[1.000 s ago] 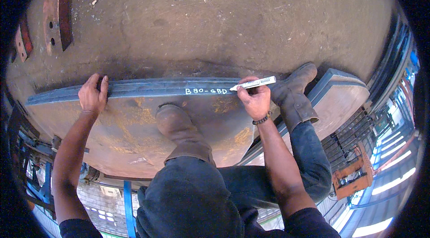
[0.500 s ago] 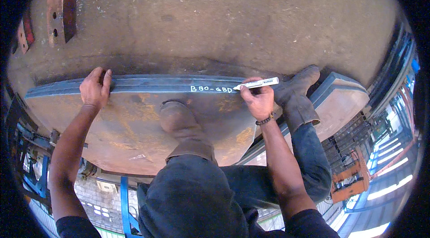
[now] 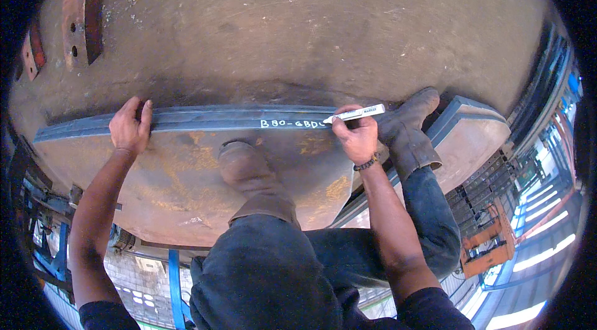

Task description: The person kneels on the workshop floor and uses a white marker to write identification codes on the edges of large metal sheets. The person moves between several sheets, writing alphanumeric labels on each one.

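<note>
My right hand [image 3: 356, 134] pinches a white marker [image 3: 357, 114], its tip touching the grey edge face of the stacked steel plates [image 3: 211, 120]. White handwritten characters [image 3: 292, 124] run along that edge, ending at the tip. Farther left, my left hand [image 3: 129, 126] lies over the same edge, thumb apart from the fingers and nothing picked up in it. The upper plate's broad rusty face [image 3: 180, 174] spreads toward me, with yellowish stains. One of my boots [image 3: 245, 171] rests on this face, between my hands.
My other boot [image 3: 410, 122] stands right of the marker, beside a second stack of cut plates [image 3: 476, 122]. Reddish steel bars with holes [image 3: 78, 32] lie on the brown floor [image 3: 249, 25] at far left. An orange metal block [image 3: 488, 240] sits at lower right.
The marker tip has added another white stroke at the right end of the writing. My left hand stays on the edge. The whole view has shifted slightly.
</note>
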`<state>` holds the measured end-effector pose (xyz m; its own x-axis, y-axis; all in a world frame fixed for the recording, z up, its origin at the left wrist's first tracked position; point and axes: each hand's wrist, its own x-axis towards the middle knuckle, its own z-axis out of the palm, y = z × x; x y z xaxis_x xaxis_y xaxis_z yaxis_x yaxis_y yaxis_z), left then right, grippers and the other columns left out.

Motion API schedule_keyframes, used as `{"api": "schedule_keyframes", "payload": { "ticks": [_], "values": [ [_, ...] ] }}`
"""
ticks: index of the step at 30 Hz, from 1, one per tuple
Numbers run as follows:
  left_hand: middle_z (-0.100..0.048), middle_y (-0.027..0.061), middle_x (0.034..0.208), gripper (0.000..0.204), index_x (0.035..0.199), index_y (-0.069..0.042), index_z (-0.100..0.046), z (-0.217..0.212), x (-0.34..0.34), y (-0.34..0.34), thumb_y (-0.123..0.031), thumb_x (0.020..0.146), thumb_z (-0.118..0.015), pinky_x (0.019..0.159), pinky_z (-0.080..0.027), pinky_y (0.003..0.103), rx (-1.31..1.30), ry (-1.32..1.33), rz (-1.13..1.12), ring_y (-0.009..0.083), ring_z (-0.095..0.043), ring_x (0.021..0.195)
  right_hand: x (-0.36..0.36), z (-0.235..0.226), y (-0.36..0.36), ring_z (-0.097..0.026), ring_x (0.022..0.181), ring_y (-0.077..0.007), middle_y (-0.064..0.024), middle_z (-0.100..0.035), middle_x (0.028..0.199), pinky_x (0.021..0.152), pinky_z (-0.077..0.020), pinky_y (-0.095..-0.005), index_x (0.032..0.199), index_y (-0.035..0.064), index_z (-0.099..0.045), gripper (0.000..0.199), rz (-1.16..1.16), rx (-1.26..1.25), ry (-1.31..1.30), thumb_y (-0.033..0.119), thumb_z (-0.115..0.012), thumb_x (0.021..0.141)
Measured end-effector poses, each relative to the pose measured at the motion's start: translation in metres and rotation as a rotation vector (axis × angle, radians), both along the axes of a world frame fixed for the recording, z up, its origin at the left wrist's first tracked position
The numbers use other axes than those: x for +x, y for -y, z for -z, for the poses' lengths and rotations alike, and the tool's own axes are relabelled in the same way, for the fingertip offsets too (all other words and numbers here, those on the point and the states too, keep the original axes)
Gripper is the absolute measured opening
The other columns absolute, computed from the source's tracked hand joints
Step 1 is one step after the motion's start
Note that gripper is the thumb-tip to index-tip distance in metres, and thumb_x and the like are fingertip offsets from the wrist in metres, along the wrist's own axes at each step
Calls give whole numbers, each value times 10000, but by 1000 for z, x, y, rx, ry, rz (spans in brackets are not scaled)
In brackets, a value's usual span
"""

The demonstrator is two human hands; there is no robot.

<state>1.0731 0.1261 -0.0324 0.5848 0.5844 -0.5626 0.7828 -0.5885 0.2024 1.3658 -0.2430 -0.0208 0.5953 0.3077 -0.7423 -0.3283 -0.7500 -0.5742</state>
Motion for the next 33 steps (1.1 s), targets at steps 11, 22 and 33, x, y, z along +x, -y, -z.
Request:
{"api": "schedule_keyframes", "payload": {
  "ticks": [11, 22, 33],
  "values": [
    [-609, 181, 798, 313, 845, -50, -554, 2, 0, 0, -343, 955, -544, 658, -460, 464, 10, 37, 22, 409, -598, 767, 8, 0, 4, -565, 741, -70, 11, -641, 792, 677, -468, -243, 879, 28, -655, 62, 26, 60, 58, 25, -678, 822],
    [-586, 181, 760, 319, 819, -45, -531, 3, -4, 1, -334, 952, -557, 637, -450, 466, 21, 49, 29, 405, -585, 717, 13, -1, -30, -638, 821, -118, -43, -706, 869, 753, -514, -274, 977, 21, -691, 150, 187, 122, 29, 88, -732, 849],
    [-596, 166, 754, 320, 799, -52, -527, 0, 1, -1, -339, 936, -568, 635, -455, 474, -22, 24, 12, 397, -598, 725, 1, 17, -53, -670, 876, -151, -74, -720, 925, 791, -537, -300, 1018, 12, -682, 200, 70, 113, -145, 82, -728, 835]
  ]
}}
